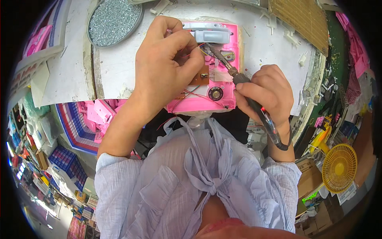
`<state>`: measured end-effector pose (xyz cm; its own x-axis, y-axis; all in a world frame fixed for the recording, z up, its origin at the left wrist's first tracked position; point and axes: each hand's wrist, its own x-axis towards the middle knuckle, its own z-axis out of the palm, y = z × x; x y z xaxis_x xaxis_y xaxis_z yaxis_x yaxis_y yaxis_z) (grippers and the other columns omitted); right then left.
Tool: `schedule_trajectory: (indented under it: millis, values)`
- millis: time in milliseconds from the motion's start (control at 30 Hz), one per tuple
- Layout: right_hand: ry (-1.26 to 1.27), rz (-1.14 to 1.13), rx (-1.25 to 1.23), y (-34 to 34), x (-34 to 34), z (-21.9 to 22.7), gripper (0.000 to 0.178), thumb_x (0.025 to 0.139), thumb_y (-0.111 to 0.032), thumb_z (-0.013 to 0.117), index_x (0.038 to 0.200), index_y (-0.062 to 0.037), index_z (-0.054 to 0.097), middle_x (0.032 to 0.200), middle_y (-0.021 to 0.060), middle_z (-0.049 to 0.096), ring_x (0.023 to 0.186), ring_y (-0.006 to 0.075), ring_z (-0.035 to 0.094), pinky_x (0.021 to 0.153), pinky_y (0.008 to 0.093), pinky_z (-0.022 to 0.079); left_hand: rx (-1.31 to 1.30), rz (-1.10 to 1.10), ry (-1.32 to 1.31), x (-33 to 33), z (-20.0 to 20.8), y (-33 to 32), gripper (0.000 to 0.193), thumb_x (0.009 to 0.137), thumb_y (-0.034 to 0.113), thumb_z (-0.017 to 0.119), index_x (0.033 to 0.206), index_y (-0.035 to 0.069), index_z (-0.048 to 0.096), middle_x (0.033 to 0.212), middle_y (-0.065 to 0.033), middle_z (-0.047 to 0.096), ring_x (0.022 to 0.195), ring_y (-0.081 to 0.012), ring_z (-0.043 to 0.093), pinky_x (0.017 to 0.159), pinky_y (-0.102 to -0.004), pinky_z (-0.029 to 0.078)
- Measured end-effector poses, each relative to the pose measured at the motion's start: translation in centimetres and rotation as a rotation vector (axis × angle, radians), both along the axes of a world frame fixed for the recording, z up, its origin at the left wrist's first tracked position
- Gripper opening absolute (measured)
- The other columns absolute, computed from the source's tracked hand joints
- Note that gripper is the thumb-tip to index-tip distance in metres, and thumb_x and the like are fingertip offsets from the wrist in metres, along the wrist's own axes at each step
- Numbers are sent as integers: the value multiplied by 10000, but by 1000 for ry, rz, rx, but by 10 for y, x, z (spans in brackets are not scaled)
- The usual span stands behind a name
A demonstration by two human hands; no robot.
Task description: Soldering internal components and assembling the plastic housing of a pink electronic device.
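In the head view, the pink case [199,105] lies open on the white surface [119,71], directly in front of you. Your left hand [165,63] covers its left side; the fingers are curled inward, but their tips are hidden, so whether they are clamped on a wire cannot be told. Your right hand's fingers are closed around the handle of the soldering iron [244,81], its tip angled in beside the grey-blue plastic part [217,37] and a thin yellow wire [203,49].

Risks, in judgement: if the iron is hot, a small slip could melt that plastic part or scorch the wire's covering. Your left fingers sit close to the tip, so a sideways jerk could burn them. The cord [287,145] bends by your right wrist; a snag there could cause such a jerk. The brown board [202,75] and round speaker [215,93] lie below, exposed to solder drips.
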<state>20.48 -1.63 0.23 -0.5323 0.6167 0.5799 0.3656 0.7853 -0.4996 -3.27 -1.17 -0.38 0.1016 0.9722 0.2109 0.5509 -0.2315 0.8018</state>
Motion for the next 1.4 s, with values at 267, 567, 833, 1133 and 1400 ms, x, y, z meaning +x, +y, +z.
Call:
schedule_trajectory:
  millis: [267,567,833,1133,1400]
  values:
    - [112,0,-91,-3,4,-3,398,653,-25,864,999,-92,678,655,20,535,546,212,515,531,311,404,31,3,25,1,-1,0,60,800,1,724,813,-1,666,987,-61,556,746,-115,571,618,-249,473]
    - [131,-2,-118,0,6,2,377,681,-4,839,1013,-66,672,662,39,572,540,210,532,522,312,403,36,12,58,3,-1,0,65,791,-3,724,806,2,662,987,-64,552,735,-113,572,607,-247,478]
    - [123,6,-129,4,4,1,357,672,17,823,989,-50,675,650,43,589,531,207,536,515,310,401,28,28,81,7,0,1,80,780,-6,727,774,-20,648,984,-62,558,694,-107,588,598,-243,499]
    - [117,-6,-164,7,-2,1,345,671,26,821,975,-62,683,674,40,624,534,203,542,516,308,408,25,42,94,9,0,2,86,768,-12,725,766,-30,641,954,-56,564,682,-110,599,606,-247,508]
    - [96,43,-127,9,0,-1,353,720,6,833,1014,4,638,673,85,596,549,196,537,485,303,382,61,50,124,9,-2,2,106,763,-3,731,762,-24,628,940,-59,565,682,-114,599,612,-252,512]
